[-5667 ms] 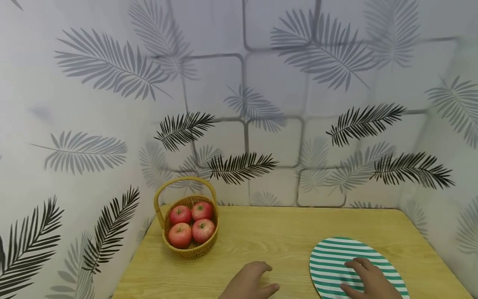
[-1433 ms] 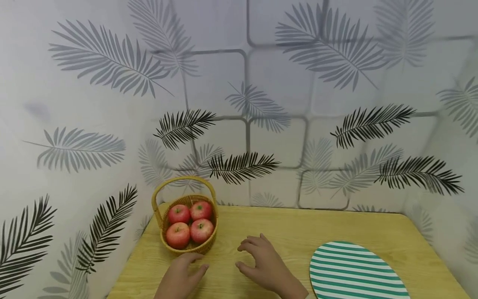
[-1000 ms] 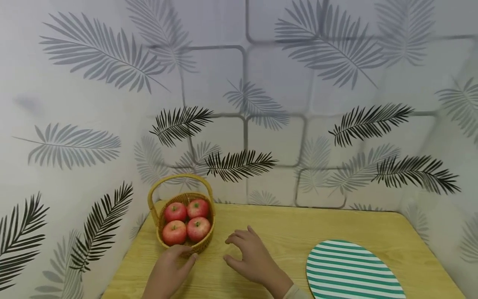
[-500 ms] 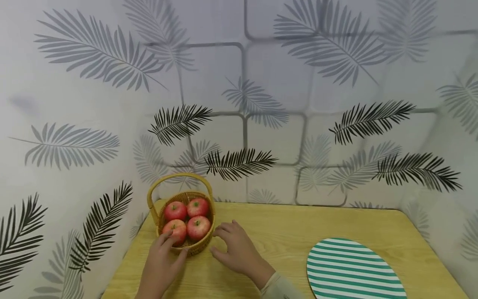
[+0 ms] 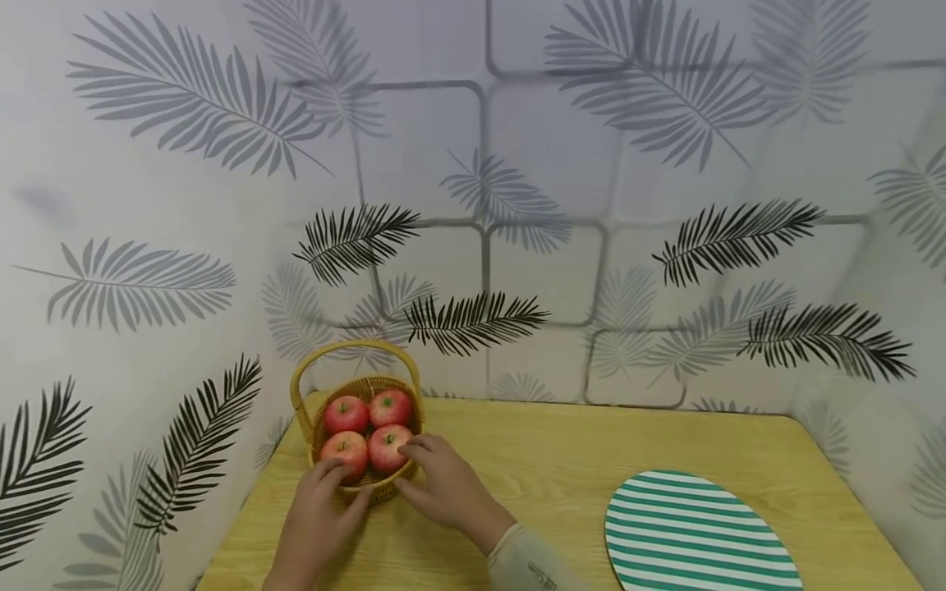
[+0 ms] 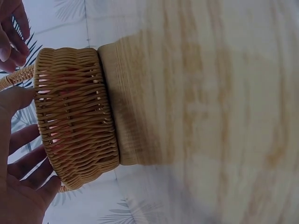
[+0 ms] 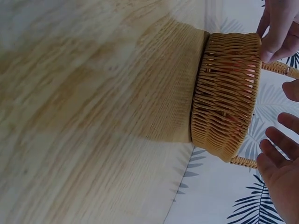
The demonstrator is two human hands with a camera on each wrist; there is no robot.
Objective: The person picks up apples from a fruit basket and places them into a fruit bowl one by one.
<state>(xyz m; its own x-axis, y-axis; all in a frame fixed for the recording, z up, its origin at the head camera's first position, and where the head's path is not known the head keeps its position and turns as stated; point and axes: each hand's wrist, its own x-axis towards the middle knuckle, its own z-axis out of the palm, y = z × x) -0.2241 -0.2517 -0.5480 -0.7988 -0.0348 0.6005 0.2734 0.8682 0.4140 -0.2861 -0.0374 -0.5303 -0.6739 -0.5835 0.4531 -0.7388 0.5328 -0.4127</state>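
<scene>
A wicker basket (image 5: 386,492) with a tall arched handle (image 5: 355,344) stands at the table's back left. Several red apples (image 5: 346,414) lie in it. My left hand (image 5: 314,517) is at the basket's front left, fingers over the rim and overlapping the front-left apple (image 5: 343,449). In the left wrist view its thumb (image 6: 21,99) is at the basket rim and the fingers are spread. From the right, my right hand (image 5: 447,486) reaches over the rim, fingertips at the front-right apple (image 5: 384,446). The right wrist view shows its fingers (image 7: 280,144) loosely bent and apart.
An oval placemat with green and white stripes (image 5: 695,529) lies at the right of the wooden table (image 5: 547,460). White walls with a leaf pattern (image 5: 547,164) stand behind the table and along both sides.
Both hands have moved left and forward to the basket, the right hand from over the striped placemat. Most recently the right fingertips have come over the rim. Basket and apples stay put.
</scene>
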